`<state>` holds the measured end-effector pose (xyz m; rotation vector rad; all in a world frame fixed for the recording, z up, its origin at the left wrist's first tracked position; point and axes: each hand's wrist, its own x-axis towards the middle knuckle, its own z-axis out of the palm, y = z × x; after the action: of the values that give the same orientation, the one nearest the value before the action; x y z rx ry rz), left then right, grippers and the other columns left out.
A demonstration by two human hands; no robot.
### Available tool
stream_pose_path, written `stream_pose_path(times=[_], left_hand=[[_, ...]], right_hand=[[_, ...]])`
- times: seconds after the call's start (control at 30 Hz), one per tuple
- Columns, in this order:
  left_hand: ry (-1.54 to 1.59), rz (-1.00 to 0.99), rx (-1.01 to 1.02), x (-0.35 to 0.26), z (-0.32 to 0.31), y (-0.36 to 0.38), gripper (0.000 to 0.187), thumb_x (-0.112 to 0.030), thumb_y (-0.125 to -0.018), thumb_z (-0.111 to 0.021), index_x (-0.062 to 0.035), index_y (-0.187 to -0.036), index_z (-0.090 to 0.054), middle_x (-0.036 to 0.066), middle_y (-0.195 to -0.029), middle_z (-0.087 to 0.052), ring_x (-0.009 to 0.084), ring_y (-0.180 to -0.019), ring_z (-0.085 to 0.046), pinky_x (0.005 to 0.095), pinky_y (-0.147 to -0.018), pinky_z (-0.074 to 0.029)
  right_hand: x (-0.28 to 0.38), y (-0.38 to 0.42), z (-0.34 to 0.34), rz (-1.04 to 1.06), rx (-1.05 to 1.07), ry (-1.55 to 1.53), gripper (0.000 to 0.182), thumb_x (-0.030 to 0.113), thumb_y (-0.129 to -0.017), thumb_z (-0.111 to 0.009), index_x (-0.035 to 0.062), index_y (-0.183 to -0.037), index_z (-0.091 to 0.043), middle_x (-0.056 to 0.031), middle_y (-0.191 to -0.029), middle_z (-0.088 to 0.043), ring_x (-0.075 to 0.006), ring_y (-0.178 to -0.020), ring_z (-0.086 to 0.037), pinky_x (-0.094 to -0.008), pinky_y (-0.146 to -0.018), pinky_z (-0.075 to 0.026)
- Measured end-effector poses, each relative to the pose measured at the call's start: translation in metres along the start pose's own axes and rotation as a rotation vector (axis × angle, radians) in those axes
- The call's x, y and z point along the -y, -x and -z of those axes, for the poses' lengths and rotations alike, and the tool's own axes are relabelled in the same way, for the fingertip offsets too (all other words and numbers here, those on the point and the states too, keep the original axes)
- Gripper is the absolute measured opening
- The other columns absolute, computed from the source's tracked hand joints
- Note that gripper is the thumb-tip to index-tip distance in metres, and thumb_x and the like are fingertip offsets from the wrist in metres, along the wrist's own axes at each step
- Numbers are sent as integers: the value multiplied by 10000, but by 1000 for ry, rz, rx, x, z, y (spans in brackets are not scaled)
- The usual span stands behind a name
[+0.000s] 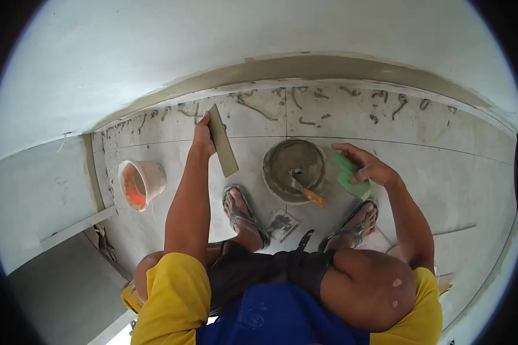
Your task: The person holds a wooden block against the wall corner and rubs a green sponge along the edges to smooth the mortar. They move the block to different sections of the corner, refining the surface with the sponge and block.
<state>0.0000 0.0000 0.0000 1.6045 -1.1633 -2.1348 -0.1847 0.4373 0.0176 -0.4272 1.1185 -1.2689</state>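
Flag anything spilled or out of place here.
Gray mortar streaks lie scattered across the floor tiles near the wall. They look like drips or spills, being outside the round tub that holds similar mortar.

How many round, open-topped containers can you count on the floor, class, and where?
2: the pale bucket, left of the left hand; the mortar tub, between it and the right hand. The body may hide others.
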Motion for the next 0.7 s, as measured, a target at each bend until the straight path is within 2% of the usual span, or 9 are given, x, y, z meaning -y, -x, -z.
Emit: stream_pose_path(times=[0.2, 0.23, 0.3, 0.33, 0.37, 0.4, 0.43, 0.57, 0.7], left_hand=[[-791, 460, 399, -83, -14, 49, 448, -494, -976, -476, -63, -1074, -547, 95, -905, -603, 218, -813, -614, 379, -771, -500], [-762, 425, 394, -102, -14, 55, 448, -494, -976, -476, -63, -1074, -547, 95, -905, -603, 218, -813, -614, 379, -771, -500], [-1203, 473, 498, -129, 0, 80, 505, -514, -970, -460, -51, -1142, -563, 105, -997, -623, 242, -934, -612, 407, -865, -475], [-1628, 239, 456, -145, 4, 105, 530, -500, -978, -429, -59, -1240, -559, 123, -1155, -625, 289, -1079, -580, 433, -932, -444], [-1759, 241, 533, -148, 27, 107, 555, -484, -981, -407, -56, -1311, -534, 164, -1325, -554, 338, -1208, -517, 433, -981, -412], [-1896, -22, 711, -125, 79, 90, 496, -417, -960, -434, -15, -1160, -643, 209, -1178, -641, 404, -1100, -593, 461, -941, -448], [-1830, 107, 580, -162, 69, 156, 491, -399, -966, -416, 2, -1088, -670, 230, -1154, -640, 412, -1103, -581, 459, -935, -455], [-1721, 159, 388, -129, 201, 292, 466, -403, -965, -419, -40, -1095, -680, 205, -1170, -639, 398, -1109, -587, 458, -939, -468], [-1391, 475, 276, -132, 253, 545, 508, -406, -972, -454, 43, -1129, -633, 235, -1114, -661, 359, -1042, -639, 448, -873, -483]], right_hand=[[66, 46, 0, -285, 9, 248, 934, 144, -559, -710, 96, -1441, -405, -90, -1188, -514, -241, -1103, -507, -320, -1014, -372], [82, 55, 3, -273, -87, 487, 929, 146, -552, -727, 91, -1426, -420, -108, -1174, -521, -265, -1087, -521, -336, -1006, -384], [117, 85, -15, -332, -223, 910, 930, 157, -535, -771, 83, -1401, -439, -145, -1165, -525, -314, -1081, -529, -383, -992, -402], [138, 100, -28, -373, -280, 1123, 938, 165, -524, -796, 78, -1389, -443, -163, -1169, -523, -337, -1092, -522, -413, -986, -407], [154, 117, -40, -425, -308, 1283, 952, 177, -516, -816, 76, -1385, -441, -170, -1184, -516, -348, -1118, -505, -435, -988, -403], [168, 134, -50, -462, -340, 1449, 967, 189, -508, -836, 73, -1382, -438, -178, -1198, -509, -359, -1143, -488, -456, -991, -398], [179, 151, -55, -582, -337, 1500, 977, 201, -520, -844, 72, -1392, -422, -179, -1222, -499, -358, -1185, -460, -472, -998, -387], [216, 246, -79, -896, -367, 1292, 952, 330, -567, -828, 94, -1400, -434, -226, -1282, -495, -408, -1192, -503, -496, -992, -440], [313, 310, -153, -1111, -334, 1229, 966, 330, -546, -825, 105, -1407, -450, -221, -1342, -474, -379, -1248, -483, -468, -1027, -440]])
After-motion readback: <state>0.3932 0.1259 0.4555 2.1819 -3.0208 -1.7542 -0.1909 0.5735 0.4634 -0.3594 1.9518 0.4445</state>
